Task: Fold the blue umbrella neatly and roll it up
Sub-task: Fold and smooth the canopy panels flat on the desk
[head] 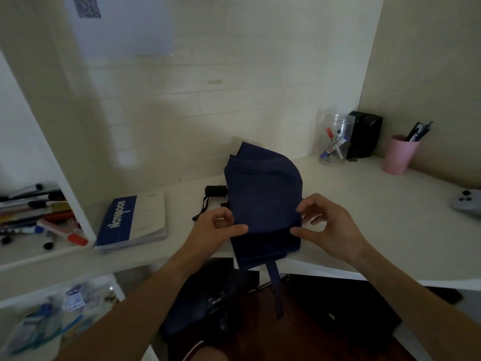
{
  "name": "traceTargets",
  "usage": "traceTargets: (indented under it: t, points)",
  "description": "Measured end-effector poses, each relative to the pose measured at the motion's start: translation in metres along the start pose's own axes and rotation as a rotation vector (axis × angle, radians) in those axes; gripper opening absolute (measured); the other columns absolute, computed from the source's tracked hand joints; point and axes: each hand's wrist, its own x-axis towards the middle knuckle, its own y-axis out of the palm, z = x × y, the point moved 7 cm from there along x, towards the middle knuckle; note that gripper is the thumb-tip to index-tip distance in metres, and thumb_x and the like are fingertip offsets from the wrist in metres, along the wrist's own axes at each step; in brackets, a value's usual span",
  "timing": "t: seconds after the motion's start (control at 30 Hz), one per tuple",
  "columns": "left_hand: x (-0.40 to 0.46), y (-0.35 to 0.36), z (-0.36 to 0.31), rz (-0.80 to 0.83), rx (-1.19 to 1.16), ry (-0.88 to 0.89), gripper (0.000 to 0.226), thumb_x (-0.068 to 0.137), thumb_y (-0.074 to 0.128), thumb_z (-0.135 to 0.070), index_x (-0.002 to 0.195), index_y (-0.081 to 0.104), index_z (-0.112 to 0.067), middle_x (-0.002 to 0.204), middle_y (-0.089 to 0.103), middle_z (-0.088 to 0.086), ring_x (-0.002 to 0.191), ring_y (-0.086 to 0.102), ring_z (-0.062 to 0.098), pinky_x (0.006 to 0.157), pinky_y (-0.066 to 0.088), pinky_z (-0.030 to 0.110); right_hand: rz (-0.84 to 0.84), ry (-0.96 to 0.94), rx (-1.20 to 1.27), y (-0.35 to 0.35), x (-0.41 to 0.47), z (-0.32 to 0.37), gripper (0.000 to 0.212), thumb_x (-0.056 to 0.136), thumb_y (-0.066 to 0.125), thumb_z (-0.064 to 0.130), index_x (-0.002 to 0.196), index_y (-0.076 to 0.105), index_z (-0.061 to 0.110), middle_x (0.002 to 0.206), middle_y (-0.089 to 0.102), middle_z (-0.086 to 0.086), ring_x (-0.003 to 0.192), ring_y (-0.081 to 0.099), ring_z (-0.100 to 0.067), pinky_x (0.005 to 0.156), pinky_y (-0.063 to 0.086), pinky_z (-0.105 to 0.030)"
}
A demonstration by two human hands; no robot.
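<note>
The blue umbrella [263, 194] lies collapsed on the white desk [364, 217], its dark canopy folded into flat panels that rise toward the wall. Its black handle [216, 191] with a wrist cord pokes out at the left. A blue closing strap [276, 285] hangs down over the desk's front edge. My left hand [221, 227] pinches the fabric's left edge between thumb and fingers. My right hand [325, 225] pinches the right edge of the same fold, thumb below and fingers above.
A blue and white notebook [132, 221] lies left of the umbrella. At the back right stand a clear jar of markers [335, 139], a black box [364, 134] and a pink cup of pens [400, 155]. A grey controller [468, 201] sits far right. Shelves with pens [36, 212] are left.
</note>
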Motion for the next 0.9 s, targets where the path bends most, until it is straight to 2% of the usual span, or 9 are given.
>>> traceTargets:
  t: [0.1,0.2,0.33,0.43,0.53,0.57,0.67,0.77,0.9]
  points:
    - [0.0,0.002,0.002,-0.013,0.019,0.0,0.029,0.078,0.086,-0.009,0.073,0.058,-0.013,0.064,0.067,-0.008,0.072,0.067,0.011,0.075,0.056,0.03,-0.064,0.043,0.145,-0.003,0.004,-0.005,0.041,0.071,0.088,0.007,0.098,0.07,0.032,0.089,0.073,0.003,0.077,0.069,-0.021,0.065,0.05,-0.033]
    - [0.0,0.0,0.004,-0.029,-0.09,0.006,0.035,0.077,0.085,-0.001,0.087,0.054,-0.013,0.091,0.079,0.01,0.09,0.074,0.027,0.08,0.061,0.037,-0.085,0.03,0.161,-0.004,0.003,-0.009,0.038,0.075,0.083,-0.001,0.097,0.074,0.028,0.086,0.074,0.002,0.072,0.067,-0.017,0.065,0.049,-0.035]
    - [-0.006,0.005,-0.004,0.003,-0.181,0.049,0.047,0.087,0.075,-0.001,0.118,0.044,-0.019,0.093,0.081,0.003,0.088,0.077,0.027,0.077,0.063,0.035,-0.025,-0.081,-0.067,-0.002,-0.003,0.002,0.046,0.073,0.086,0.005,0.11,0.072,0.029,0.085,0.072,0.008,0.075,0.064,-0.013,0.065,0.046,-0.016]
    - [-0.009,0.011,-0.011,0.017,-0.135,0.126,0.034,0.097,0.066,-0.012,0.124,0.049,-0.022,0.079,0.076,0.009,0.08,0.074,0.026,0.075,0.061,0.034,-0.032,-0.077,-0.24,0.003,0.001,0.0,0.058,0.069,0.089,0.014,0.119,0.067,0.032,0.094,0.067,0.01,0.077,0.063,-0.008,0.066,0.042,-0.009]
    - [-0.01,0.01,-0.012,-0.027,-0.038,0.193,0.021,0.102,0.06,-0.016,0.122,0.061,-0.024,0.084,0.07,0.023,0.082,0.07,0.039,0.077,0.058,0.048,-0.018,0.091,-0.025,0.004,0.0,-0.01,0.058,0.068,0.09,0.012,0.117,0.068,0.032,0.097,0.071,0.004,0.077,0.069,-0.013,0.062,0.048,-0.012]
    - [-0.01,0.01,-0.011,-0.032,-0.033,0.193,0.021,0.102,0.059,-0.015,0.122,0.063,-0.023,0.086,0.071,0.024,0.084,0.071,0.036,0.077,0.058,0.047,-0.026,0.146,0.096,0.003,-0.001,-0.011,0.054,0.069,0.09,0.011,0.115,0.07,0.031,0.096,0.073,0.002,0.077,0.07,-0.015,0.062,0.05,-0.015]
    - [-0.012,0.013,-0.012,-0.029,0.011,0.205,0.025,0.102,0.058,-0.009,0.123,0.066,-0.02,0.092,0.075,0.003,0.095,0.072,0.015,0.08,0.06,0.029,-0.054,0.302,0.409,0.003,-0.005,-0.011,0.03,0.077,0.085,0.015,0.104,0.077,0.025,0.095,0.077,-0.002,0.074,0.069,-0.013,0.06,0.049,-0.02]
    - [-0.013,0.014,-0.014,-0.057,0.047,0.215,0.03,0.097,0.062,0.002,0.12,0.071,-0.014,0.116,0.069,-0.008,0.105,0.066,-0.004,0.083,0.054,0.015,-0.093,0.421,0.472,0.007,-0.005,-0.014,0.017,0.081,0.08,0.01,0.096,0.078,0.017,0.089,0.077,-0.01,0.069,0.067,-0.013,0.059,0.046,-0.027]
    - [-0.016,0.007,-0.007,-0.163,-0.101,0.142,0.019,0.092,0.069,-0.002,0.105,0.079,-0.012,0.1,0.078,-0.005,0.097,0.073,0.005,0.079,0.056,0.016,-0.082,0.472,0.52,0.006,-0.013,-0.02,0.02,0.082,0.07,-0.006,0.095,0.074,0.008,0.084,0.074,-0.016,0.078,0.069,-0.022,0.069,0.055,-0.031]
